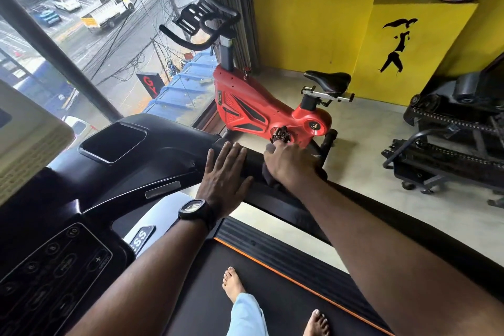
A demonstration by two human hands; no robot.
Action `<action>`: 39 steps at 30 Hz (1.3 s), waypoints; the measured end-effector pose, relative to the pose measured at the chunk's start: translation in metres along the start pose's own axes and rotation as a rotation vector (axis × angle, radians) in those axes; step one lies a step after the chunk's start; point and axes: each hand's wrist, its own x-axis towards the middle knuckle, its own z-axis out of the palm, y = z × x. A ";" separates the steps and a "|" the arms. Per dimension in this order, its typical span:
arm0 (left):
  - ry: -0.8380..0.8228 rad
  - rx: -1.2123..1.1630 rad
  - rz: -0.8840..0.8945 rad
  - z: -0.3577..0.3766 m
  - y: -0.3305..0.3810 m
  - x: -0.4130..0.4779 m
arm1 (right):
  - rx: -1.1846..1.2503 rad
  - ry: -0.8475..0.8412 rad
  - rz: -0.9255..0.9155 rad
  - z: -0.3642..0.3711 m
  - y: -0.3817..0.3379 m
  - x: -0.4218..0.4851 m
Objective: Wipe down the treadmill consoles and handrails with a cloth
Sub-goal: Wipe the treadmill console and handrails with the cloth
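Glossy black plastic console (152,161).

The console (81,185) is found in the lower left of the frame, and the handrail (255,161) is run from the centre to the lower right. On the handrail the left hand (226,172) is laid flat. Just right of it a cloth (268,176) is gripped against the rail by the right hand (289,163). Beyond the rail, at upper centre, a spin bike (261,109) is placed before the window (81,35). The treadmill belt (281,289) is seen at bottom centre.

The black handrail (387,214) bears a dark cloth (268,175) under the right hand (289,162), left hand (226,172) flat beside it.
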 end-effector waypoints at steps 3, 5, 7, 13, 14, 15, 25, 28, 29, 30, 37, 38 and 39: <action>-0.002 0.002 -0.008 0.002 0.003 0.000 | -0.165 0.231 -0.208 0.017 0.000 -0.049; -0.014 0.002 -0.028 0.003 0.004 0.001 | -0.150 0.223 -0.272 0.018 0.004 -0.041; -0.025 0.014 -0.035 0.003 0.006 0.001 | -0.029 0.090 -0.193 0.006 0.007 -0.014; -0.039 0.018 -0.048 0.005 0.007 0.001 | -0.216 0.247 -0.163 0.020 0.005 -0.043; -0.035 0.016 -0.048 0.006 0.007 0.001 | -0.235 0.257 -0.191 0.024 0.007 -0.057; -0.031 0.011 -0.048 0.006 0.007 0.001 | -0.238 0.278 -0.231 0.026 0.010 -0.060; -0.027 -0.002 -0.064 0.006 0.014 0.001 | -0.246 0.260 -0.186 0.025 0.007 -0.051; -0.012 0.008 -0.060 0.006 0.015 0.001 | -0.193 0.254 -0.293 0.022 0.018 -0.044; -0.013 0.011 -0.061 0.006 0.016 0.001 | -0.129 0.198 -0.267 0.015 0.020 -0.031; -0.019 0.010 -0.062 0.005 0.017 0.001 | -0.073 0.124 -0.215 0.008 0.021 -0.018; -0.048 0.015 -0.049 0.005 0.025 -0.003 | -0.217 0.281 -0.223 0.026 0.022 -0.059; -0.049 0.017 -0.050 0.005 0.025 -0.003 | -0.201 0.274 -0.276 0.024 0.025 -0.058; -0.048 0.019 -0.053 0.005 0.026 -0.003 | -0.143 0.244 -0.292 0.018 0.027 -0.048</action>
